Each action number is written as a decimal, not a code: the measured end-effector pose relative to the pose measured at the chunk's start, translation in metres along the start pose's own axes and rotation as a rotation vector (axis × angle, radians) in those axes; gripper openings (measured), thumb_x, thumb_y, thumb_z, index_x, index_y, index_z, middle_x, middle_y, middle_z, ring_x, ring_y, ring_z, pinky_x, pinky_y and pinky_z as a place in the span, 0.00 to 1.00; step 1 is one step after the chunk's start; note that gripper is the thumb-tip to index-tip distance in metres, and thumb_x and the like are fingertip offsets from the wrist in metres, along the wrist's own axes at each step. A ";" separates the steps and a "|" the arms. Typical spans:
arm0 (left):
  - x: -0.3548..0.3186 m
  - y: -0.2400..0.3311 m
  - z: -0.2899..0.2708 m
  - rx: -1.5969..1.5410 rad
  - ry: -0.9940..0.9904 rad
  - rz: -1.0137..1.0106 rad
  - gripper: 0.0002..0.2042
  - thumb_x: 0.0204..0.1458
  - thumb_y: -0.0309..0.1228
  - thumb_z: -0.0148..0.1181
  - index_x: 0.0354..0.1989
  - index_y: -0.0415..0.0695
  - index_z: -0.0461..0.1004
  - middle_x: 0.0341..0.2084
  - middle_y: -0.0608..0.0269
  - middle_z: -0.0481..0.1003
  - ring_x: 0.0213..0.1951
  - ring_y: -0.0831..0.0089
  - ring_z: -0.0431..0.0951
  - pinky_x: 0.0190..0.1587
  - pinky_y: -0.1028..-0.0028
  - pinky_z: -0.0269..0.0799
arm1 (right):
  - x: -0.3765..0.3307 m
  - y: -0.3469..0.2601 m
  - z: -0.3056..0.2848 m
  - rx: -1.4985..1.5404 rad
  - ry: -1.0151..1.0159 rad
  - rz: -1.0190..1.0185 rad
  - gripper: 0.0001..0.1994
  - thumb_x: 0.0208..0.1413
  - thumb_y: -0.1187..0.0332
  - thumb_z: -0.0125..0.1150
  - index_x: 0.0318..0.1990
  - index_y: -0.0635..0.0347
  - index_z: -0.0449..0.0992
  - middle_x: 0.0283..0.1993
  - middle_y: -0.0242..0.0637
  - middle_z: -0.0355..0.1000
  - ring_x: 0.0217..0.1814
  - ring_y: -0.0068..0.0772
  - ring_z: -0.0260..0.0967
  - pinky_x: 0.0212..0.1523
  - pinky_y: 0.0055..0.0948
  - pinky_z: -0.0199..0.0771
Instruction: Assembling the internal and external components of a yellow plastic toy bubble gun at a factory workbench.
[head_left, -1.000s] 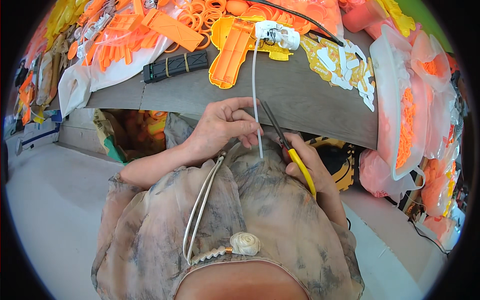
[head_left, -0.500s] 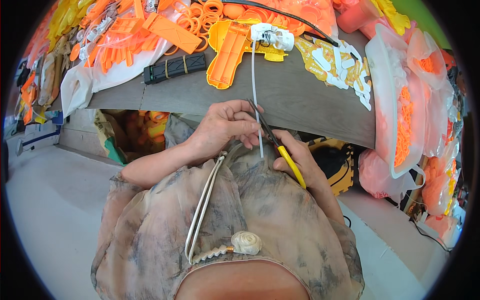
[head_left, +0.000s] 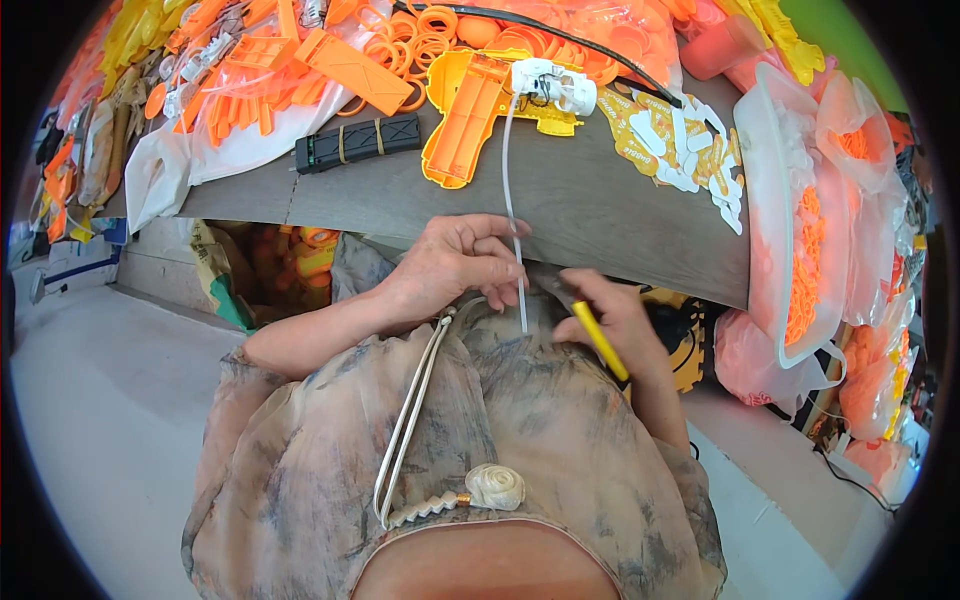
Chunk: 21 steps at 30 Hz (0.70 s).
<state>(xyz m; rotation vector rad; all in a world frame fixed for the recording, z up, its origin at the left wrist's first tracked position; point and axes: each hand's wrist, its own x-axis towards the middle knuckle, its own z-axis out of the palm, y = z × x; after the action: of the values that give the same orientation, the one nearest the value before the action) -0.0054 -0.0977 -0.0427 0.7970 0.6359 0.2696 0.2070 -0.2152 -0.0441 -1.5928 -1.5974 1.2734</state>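
Near the middle of the frame, the left hand (head_left: 455, 262) was closed around a thin clear tube (head_left: 510, 190), pinching it between fingertips just below the bench (head_left: 620, 215) edge. The tube ran up from that grip across the grey bench top to a small white fitting (head_left: 555, 85) lying against a yellow-orange plastic shell (head_left: 470, 110) in the upper middle; its lower end hung a little past the fingers over the person's patterned blouse. Just to the right, the right hand (head_left: 610, 320) gripped a yellow-handled tool (head_left: 600, 340), its dark tip pointing up-left toward the tube, close beside it; whether it touched could not be told. A black ribbed block (head_left: 358, 143) lay on the bench at upper left, with orange rings (head_left: 420, 35) and other orange parts beyond it. Clear bags of orange pieces (head_left: 815, 230) filled the right side.
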 end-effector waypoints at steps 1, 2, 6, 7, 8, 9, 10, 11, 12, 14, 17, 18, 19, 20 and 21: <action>-0.003 0.000 -0.002 0.035 -0.020 -0.002 0.17 0.50 0.21 0.56 0.48 0.29 0.63 0.26 0.58 0.76 0.28 0.75 0.77 0.30 0.79 0.73 | 0.003 0.002 -0.010 -0.017 0.048 -0.054 0.31 0.40 0.48 0.68 0.47 0.63 0.70 0.27 0.32 0.64 0.29 0.21 0.59 0.31 0.20 0.62; -0.007 0.002 -0.004 0.036 -0.001 0.007 0.17 0.50 0.21 0.56 0.48 0.29 0.63 0.26 0.58 0.76 0.28 0.75 0.77 0.30 0.79 0.73 | 0.003 -0.003 -0.021 -0.016 0.135 -0.032 0.32 0.40 0.48 0.68 0.47 0.64 0.70 0.26 0.29 0.63 0.28 0.19 0.59 0.30 0.19 0.62; -0.037 0.028 -0.011 0.185 0.158 0.254 0.14 0.47 0.19 0.58 0.44 0.32 0.68 0.26 0.62 0.76 0.28 0.81 0.75 0.31 0.81 0.72 | 0.001 -0.018 -0.054 -0.150 0.310 0.095 0.28 0.39 0.70 0.69 0.51 0.65 0.67 0.32 0.33 0.65 0.31 0.26 0.61 0.34 0.25 0.65; -0.045 0.035 -0.015 0.259 0.251 0.382 0.13 0.47 0.19 0.58 0.42 0.34 0.70 0.26 0.63 0.75 0.28 0.82 0.74 0.31 0.82 0.71 | 0.001 -0.020 -0.058 -0.398 0.300 0.077 0.27 0.40 0.72 0.65 0.52 0.63 0.67 0.35 0.36 0.66 0.34 0.32 0.63 0.38 0.27 0.65; -0.053 0.040 -0.023 0.295 0.367 0.546 0.08 0.47 0.19 0.57 0.38 0.37 0.74 0.26 0.66 0.75 0.29 0.85 0.73 0.31 0.84 0.69 | 0.004 -0.018 -0.065 -0.645 0.286 0.048 0.25 0.42 0.75 0.61 0.52 0.62 0.67 0.37 0.40 0.66 0.36 0.37 0.64 0.41 0.29 0.65; -0.063 0.049 -0.033 0.352 0.517 0.628 0.08 0.48 0.20 0.57 0.37 0.36 0.74 0.26 0.67 0.75 0.28 0.84 0.72 0.32 0.83 0.68 | 0.008 -0.015 -0.068 -0.639 0.277 0.014 0.25 0.42 0.75 0.61 0.52 0.62 0.67 0.37 0.40 0.66 0.36 0.37 0.64 0.41 0.29 0.65; -0.067 0.055 -0.048 0.391 0.629 0.779 0.08 0.48 0.20 0.57 0.38 0.36 0.75 0.27 0.67 0.74 0.28 0.84 0.71 0.32 0.83 0.68 | 0.008 -0.012 -0.070 -0.697 0.295 -0.019 0.23 0.44 0.76 0.57 0.52 0.62 0.67 0.39 0.41 0.65 0.39 0.41 0.64 0.43 0.30 0.65; -0.076 0.064 -0.064 0.504 0.832 0.829 0.08 0.49 0.20 0.56 0.38 0.35 0.75 0.28 0.66 0.75 0.29 0.83 0.71 0.32 0.83 0.67 | 0.009 -0.012 -0.071 -0.755 0.309 -0.053 0.22 0.45 0.78 0.53 0.52 0.61 0.66 0.41 0.43 0.65 0.42 0.45 0.63 0.46 0.31 0.64; -0.082 0.071 -0.082 0.614 1.051 0.886 0.07 0.49 0.21 0.56 0.37 0.35 0.75 0.28 0.67 0.74 0.30 0.82 0.71 0.34 0.82 0.67 | 0.011 -0.012 -0.073 -0.750 0.301 -0.074 0.22 0.45 0.78 0.53 0.52 0.61 0.66 0.41 0.43 0.65 0.42 0.45 0.63 0.46 0.31 0.64; -0.103 0.091 -0.131 1.091 1.390 0.973 0.08 0.48 0.21 0.56 0.38 0.37 0.76 0.26 0.62 0.73 0.31 0.75 0.72 0.35 0.77 0.67 | 0.015 -0.013 -0.076 -0.838 0.332 -0.117 0.20 0.47 0.78 0.51 0.51 0.60 0.68 0.43 0.45 0.64 0.46 0.46 0.62 0.46 0.37 0.63; -0.132 0.119 -0.184 1.277 1.618 0.711 0.10 0.48 0.25 0.58 0.40 0.40 0.76 0.27 0.63 0.73 0.30 0.77 0.73 0.35 0.81 0.67 | 0.033 -0.019 -0.068 -0.781 0.419 -0.208 0.20 0.45 0.80 0.54 0.49 0.61 0.69 0.42 0.44 0.65 0.43 0.47 0.63 0.44 0.38 0.64; -0.147 0.119 -0.200 1.250 1.606 0.734 0.10 0.48 0.25 0.58 0.40 0.40 0.76 0.27 0.63 0.73 0.30 0.77 0.73 0.35 0.81 0.67 | 0.029 -0.035 -0.054 -0.759 0.482 -0.258 0.20 0.44 0.80 0.56 0.48 0.61 0.69 0.42 0.44 0.65 0.43 0.47 0.63 0.44 0.39 0.64; -0.162 0.124 -0.203 1.366 1.701 0.523 0.10 0.46 0.26 0.58 0.38 0.41 0.76 0.26 0.62 0.74 0.30 0.75 0.74 0.35 0.78 0.68 | 0.036 -0.041 -0.045 -0.711 0.454 -0.326 0.18 0.43 0.80 0.57 0.46 0.61 0.70 0.42 0.43 0.66 0.43 0.46 0.64 0.45 0.36 0.64; -0.150 0.125 -0.222 1.463 1.717 0.331 0.10 0.45 0.26 0.59 0.37 0.42 0.76 0.26 0.61 0.75 0.29 0.73 0.75 0.35 0.76 0.69 | 0.042 -0.044 -0.031 -0.696 0.453 -0.340 0.17 0.43 0.79 0.59 0.44 0.61 0.71 0.42 0.43 0.66 0.44 0.44 0.65 0.45 0.34 0.64; -0.161 0.126 -0.227 1.467 1.714 0.276 0.10 0.44 0.27 0.60 0.36 0.43 0.76 0.25 0.59 0.75 0.29 0.71 0.76 0.36 0.74 0.69 | 0.052 -0.045 -0.022 -0.615 0.415 -0.396 0.17 0.41 0.78 0.61 0.43 0.60 0.71 0.41 0.42 0.66 0.43 0.44 0.65 0.44 0.34 0.65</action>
<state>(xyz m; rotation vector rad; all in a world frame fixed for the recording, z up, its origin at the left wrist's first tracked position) -0.2716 0.0462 -0.0009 2.0265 2.4931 0.7674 0.1989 -0.1536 -0.0076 -1.6143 -1.9867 0.2234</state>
